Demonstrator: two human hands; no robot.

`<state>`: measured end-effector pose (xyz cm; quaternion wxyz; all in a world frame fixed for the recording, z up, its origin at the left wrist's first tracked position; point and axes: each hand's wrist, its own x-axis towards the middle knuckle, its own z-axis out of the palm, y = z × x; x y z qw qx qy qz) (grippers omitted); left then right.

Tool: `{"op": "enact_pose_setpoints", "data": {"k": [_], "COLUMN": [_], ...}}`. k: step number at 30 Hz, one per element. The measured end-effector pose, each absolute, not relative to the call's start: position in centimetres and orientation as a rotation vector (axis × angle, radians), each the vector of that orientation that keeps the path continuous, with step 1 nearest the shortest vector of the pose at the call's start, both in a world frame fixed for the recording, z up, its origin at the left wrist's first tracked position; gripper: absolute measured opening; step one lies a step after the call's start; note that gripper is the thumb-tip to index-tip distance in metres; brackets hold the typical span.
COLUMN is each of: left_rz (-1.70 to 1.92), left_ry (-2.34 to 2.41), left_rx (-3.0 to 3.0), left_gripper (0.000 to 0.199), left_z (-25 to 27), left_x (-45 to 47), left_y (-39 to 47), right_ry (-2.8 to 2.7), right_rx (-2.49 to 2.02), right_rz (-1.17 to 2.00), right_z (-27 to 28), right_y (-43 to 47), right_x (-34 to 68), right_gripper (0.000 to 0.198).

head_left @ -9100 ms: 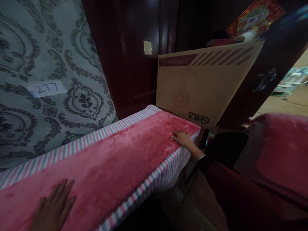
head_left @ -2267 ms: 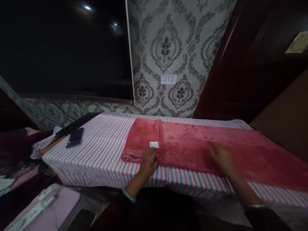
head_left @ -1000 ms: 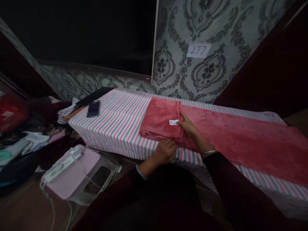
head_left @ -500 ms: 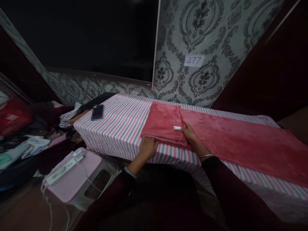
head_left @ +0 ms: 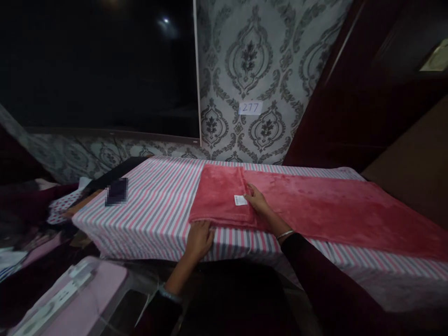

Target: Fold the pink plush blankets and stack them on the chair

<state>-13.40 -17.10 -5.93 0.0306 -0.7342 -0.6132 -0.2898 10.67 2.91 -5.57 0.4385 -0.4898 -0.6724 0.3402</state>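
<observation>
A long red plush blanket (head_left: 315,205) lies along the striped cloth, its left end folded into a flat layered square (head_left: 220,186) with a white label (head_left: 240,200) on top. My left hand (head_left: 200,240) grips the near left corner of the folded part, the fingertips partly hidden at its edge. At the right side of the fold, beside the label, my right hand (head_left: 258,200) is closed on the blanket's edge, thumb and fingers bent around it.
A pink, grey and white striped cloth (head_left: 147,200) covers the table. A pixelated dark object (head_left: 117,191) sits at its left. Below stands a pink-topped stool (head_left: 108,280) with a white power strip (head_left: 59,298). A large screen (head_left: 105,70) is behind; clothes lie left.
My view has turned to the right, so everything sits further left in the picture. Both hands stay at the same places on the folded blanket, which looks unchanged.
</observation>
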Motion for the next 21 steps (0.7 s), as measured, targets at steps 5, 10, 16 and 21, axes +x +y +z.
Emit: {"op": "enact_pose_setpoints", "data": {"k": [5,10,16,21], "left_rz": [-1.083,-1.109,-1.054,-0.999], "left_ry": [-1.605,-1.508,-1.583,-1.688], "left_rx": [-2.265,-2.18,-2.111,-2.15], "left_gripper": [0.031,0.033,0.036,0.036], "left_z": [-7.3,-8.0,-8.2,-7.9], "left_x": [-14.7,-14.7,-14.3,-14.3], "left_y": [-16.9,-17.1,-17.4,-17.5], "right_ry": [-1.572,-1.581,-1.55,-1.571], "right_rx": [-1.4,-1.299,-1.342,-1.4], "right_rz": [0.825,0.801,0.707,0.678], "right_z": [-3.1,-2.6,-4.1,-4.6], "right_y": [6.4,9.3,9.7,9.6], "right_x": [9.7,8.0,8.3,8.6], "right_gripper": [0.068,0.064,0.055,0.054]}}
